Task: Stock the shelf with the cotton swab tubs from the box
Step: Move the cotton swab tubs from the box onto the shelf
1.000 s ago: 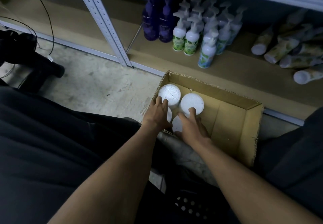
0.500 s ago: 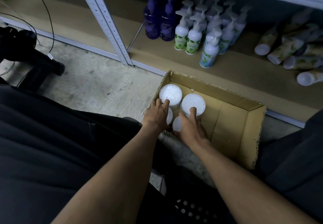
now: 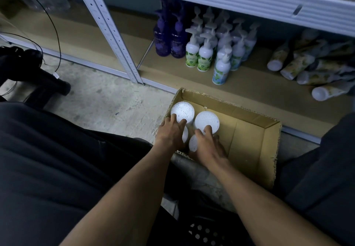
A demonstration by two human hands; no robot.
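Both hands reach into the cardboard box (image 3: 249,145) on the floor before the shelf (image 3: 259,90). The left hand (image 3: 171,132) curls its fingers over the far-left cotton swab tub (image 3: 182,111); the right hand (image 3: 208,145) grips the tub beside it (image 3: 206,119) (two more tubs lie half hidden under the palms). Since a second ago the grips look unchanged.

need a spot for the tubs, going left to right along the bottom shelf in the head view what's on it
shelf upright post → purple pump bottles → white pump bottles with green labels → bare shelf board → pile of bottles lying on their sides
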